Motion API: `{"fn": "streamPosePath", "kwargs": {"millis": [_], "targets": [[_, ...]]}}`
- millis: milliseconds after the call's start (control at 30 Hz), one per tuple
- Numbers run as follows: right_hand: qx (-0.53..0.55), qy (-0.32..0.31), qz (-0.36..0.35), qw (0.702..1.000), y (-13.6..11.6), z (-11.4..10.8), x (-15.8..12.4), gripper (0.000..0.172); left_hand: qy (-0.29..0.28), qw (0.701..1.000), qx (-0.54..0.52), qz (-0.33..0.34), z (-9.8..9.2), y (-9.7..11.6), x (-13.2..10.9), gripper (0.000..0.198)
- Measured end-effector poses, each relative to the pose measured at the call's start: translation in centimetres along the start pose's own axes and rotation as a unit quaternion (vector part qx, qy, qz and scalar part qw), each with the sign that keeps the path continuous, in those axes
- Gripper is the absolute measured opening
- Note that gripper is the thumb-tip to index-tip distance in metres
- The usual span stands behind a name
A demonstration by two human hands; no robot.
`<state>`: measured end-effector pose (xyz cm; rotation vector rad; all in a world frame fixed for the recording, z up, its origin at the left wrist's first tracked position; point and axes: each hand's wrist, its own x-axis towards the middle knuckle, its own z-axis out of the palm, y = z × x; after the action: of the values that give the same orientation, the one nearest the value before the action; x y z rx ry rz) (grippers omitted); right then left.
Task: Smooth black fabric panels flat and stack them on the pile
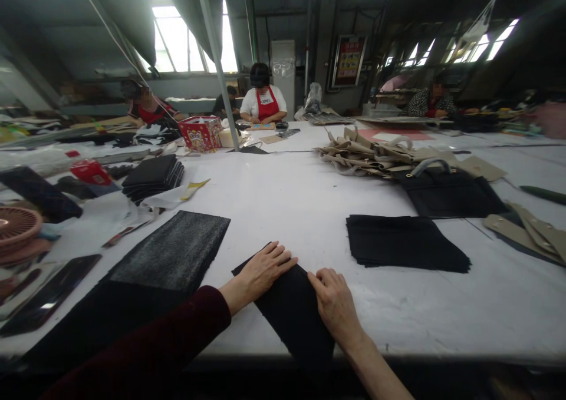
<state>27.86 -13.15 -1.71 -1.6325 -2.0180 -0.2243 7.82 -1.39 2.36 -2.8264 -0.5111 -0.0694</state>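
A black fabric piece [296,311] lies in front of me, its near end reaching the table's front edge. Across its far part rests my left hand [265,268], flat with fingers stretched out. My right hand [335,300] has its fingers curled, with thumb and forefinger closed on the piece's right edge. To the left is a long black panel [145,294] with a greyish, rough-looking patch [170,250] on its far part. A stack of black fabric pieces [404,244] sits to the right of my hands.
Farther right are a black bag panel with a handle [448,191] and a pile of beige pieces [375,152]. On the left are a phone [53,294], a pink fan [20,232] and folded black pieces [152,176]. A pole [216,64] stands mid-table; co-workers sit beyond.
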Motion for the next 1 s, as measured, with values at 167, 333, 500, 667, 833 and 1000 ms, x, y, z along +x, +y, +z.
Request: {"fn": "streamPosePath", "kwargs": {"millis": [167,333,500,667,833,1000], "targets": [[-0.001,0.001,-0.005,1.0,0.5,-0.4,-0.7,0.028,0.003,1.0,-0.011,0.011,0.1,0.6,0.3,0.047],[-0.008,0.004,-0.006,1.0,0.7,-0.7,-1.2,0.027,-0.008,1.0,-0.008,0.017,0.0,1.0,0.2,0.057],[-0.002,0.0,-0.01,1.0,0.9,-1.2,-1.5,0.028,0.002,0.999,-0.017,0.034,-0.5,1.5,0.4,0.052],[0.008,-0.007,-0.01,1.0,1.2,-1.5,-1.9,0.028,-0.017,0.999,-0.028,0.038,-1.0,2.1,0.8,0.049],[0.014,-0.015,-0.012,1.0,1.4,-1.7,-2.2,0.03,-0.031,0.998,-0.032,0.038,-1.4,2.4,0.9,0.054],[0.019,-0.022,-0.013,0.999,1.5,-2.1,-2.5,0.03,-0.026,0.997,-0.057,0.051,-1.9,3.1,1.3,0.046]]}}
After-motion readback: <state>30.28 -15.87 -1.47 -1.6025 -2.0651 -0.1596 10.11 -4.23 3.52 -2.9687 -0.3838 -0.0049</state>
